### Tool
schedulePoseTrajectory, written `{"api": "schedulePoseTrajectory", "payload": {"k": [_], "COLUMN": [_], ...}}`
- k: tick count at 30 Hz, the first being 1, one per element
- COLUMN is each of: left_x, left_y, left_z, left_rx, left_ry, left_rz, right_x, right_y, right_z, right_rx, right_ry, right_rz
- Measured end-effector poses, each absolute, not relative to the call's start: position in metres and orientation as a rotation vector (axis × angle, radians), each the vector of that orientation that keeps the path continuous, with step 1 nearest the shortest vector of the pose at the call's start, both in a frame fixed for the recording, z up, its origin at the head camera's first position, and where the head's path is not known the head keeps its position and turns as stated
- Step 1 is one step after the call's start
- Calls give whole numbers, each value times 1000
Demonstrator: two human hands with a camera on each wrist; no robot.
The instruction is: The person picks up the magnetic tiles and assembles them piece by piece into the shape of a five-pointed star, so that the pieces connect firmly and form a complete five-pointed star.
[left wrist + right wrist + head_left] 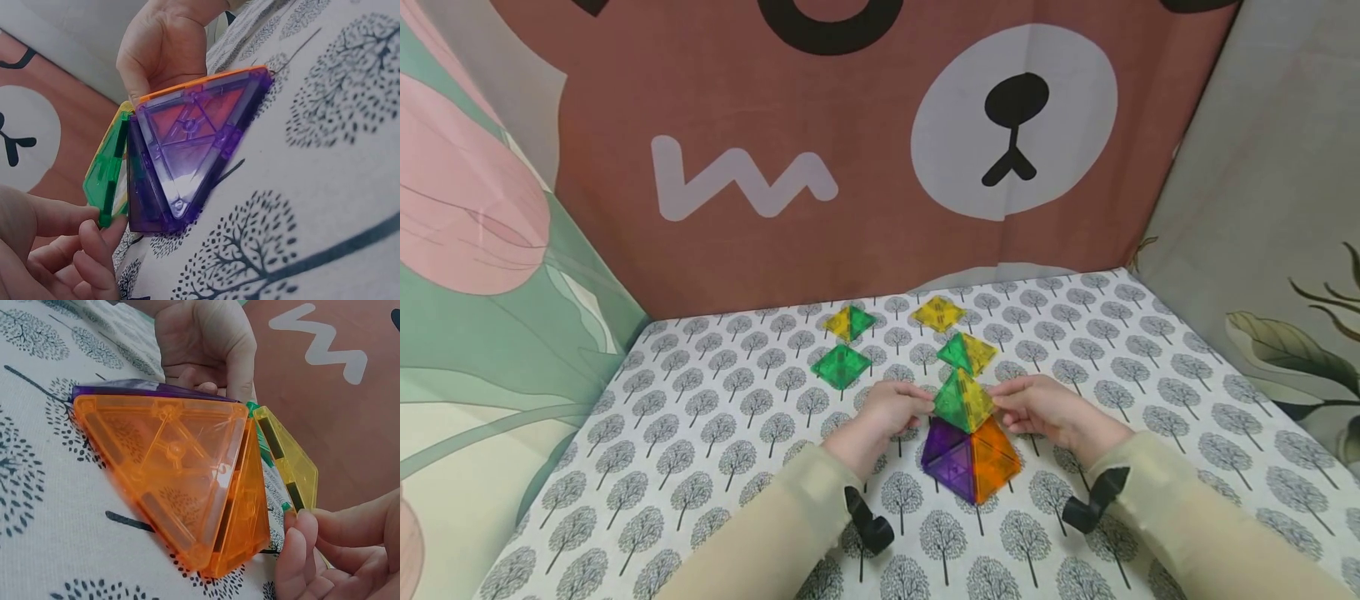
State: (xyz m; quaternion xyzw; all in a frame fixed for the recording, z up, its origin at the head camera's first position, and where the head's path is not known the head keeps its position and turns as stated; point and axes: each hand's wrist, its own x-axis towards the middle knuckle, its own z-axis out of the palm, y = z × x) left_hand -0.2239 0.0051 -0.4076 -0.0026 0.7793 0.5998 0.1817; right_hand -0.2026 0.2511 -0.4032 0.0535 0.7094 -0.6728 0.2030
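Note:
In the head view, my left hand (891, 411) and right hand (1041, 408) hold a green-and-yellow magnetic tile piece (952, 403) from opposite sides. It stands at the top of a purple-and-orange magnetic tile structure (953, 471), which rests on the cloth. Seen from the left wrist, my left fingers pinch the lower corner of the green tile (106, 172). The right wrist view has my right fingers pinching the corner of the yellow tile (292, 469). Orange triangles (159, 487) and purple triangles (194, 137) lean together as sloping sides.
Beyond the hands lie a green tile piece (841, 367), a small yellow-green one (849, 323), a yellow one (938, 313) and another green-yellow one (967, 354). A tree-print cloth (737, 462) covers the table. Behind it hangs a brown bear curtain (850, 250).

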Motion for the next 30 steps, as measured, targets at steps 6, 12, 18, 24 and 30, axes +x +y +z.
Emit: {"api": "schedulePoseTrajectory", "payload": {"k": [6,12,18,24,30], "left_x": [-225,-225,-224,-224,-225], "left_y": [7,7,5,5,5], "left_z": [-410,-410,-410,-411,-412], "left_rx": [-27,-25,-6,2,5], "left_ry": [2241,2246,2217,2193,2191], "left_rz": [1657,1629,1650,1668,1672], "right_x": [-203,-202,-201,-201,-200], "right_y": [250,248,246,243,243], "right_z": [-405,-405,-404,-404,-404], "right_rx": [120,97,77,81,58], "right_ry": [1999,2028,2088,2138,2139], "right_rz": [-1861,-1836,-1781,-1739,-1720]}}
